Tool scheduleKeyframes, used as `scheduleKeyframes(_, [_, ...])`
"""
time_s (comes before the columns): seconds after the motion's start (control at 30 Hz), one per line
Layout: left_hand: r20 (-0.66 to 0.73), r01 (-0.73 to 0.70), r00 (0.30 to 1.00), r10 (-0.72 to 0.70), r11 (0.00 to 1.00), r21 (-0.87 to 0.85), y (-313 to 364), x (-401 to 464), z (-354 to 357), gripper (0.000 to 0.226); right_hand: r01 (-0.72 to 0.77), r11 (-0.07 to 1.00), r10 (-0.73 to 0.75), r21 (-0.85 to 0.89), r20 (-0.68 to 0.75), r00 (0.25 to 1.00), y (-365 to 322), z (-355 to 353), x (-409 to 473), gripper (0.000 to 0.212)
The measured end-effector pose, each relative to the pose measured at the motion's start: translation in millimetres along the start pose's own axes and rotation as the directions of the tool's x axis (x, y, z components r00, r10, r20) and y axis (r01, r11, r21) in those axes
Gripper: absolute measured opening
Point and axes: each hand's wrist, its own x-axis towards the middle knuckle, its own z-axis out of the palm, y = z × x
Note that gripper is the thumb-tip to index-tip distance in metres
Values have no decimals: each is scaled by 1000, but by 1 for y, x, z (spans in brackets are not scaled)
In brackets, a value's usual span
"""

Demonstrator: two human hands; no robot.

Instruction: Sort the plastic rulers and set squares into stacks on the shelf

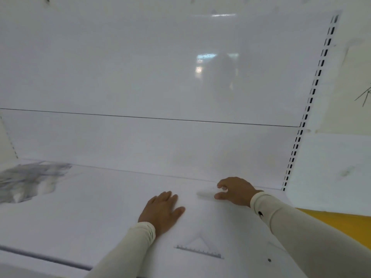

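left hand (163, 209) lies flat on the shelf (90, 207), likely steadying, while right hand (233, 190) pinches a clear ruler (205, 194) to place it.

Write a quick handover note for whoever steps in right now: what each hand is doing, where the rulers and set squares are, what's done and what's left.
Left hand: flat on the shelf, fingers straight, holding nothing.
Right hand: fingers curled around a clear ruler lying on the shelf; whether the grip is closed cannot be told.
Set square: flat near the front edge, between the arms.
Pile: unsorted clear pieces, blurred, at the far left by the back wall.
Done: no finished stack is visible.
Left: place the ruler, then work through the pile.
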Motion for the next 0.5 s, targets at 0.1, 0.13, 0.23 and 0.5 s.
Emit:
scheduleKeyframes(0.1, [-46, -17, 999, 16, 999, -31, 0, -1, 0, 55, -5, 1000, 5, -3, 9, 1000, -3, 7, 6, 57])
scheduleKeyframes(0.13, [-58, -20, 998, 17, 999, -42, 0, -1, -1, 53, -4, 1000, 4, 2, 18, 1000, -4, 10, 7, 57])
scheduleKeyframes(0.23, [-55, -14, 998, 11, 998, -56, -1, 0, -1, 54, -2, 1000, 1, 7, 53, 999, -7, 16, 9, 57])
scheduleKeyframes(0.5, [-34, 0, 999, -2, 997, -73, 0, -2, -3, 57, -26, 1000, 25, 16, 32, 999, -1, 19, 1, 65])
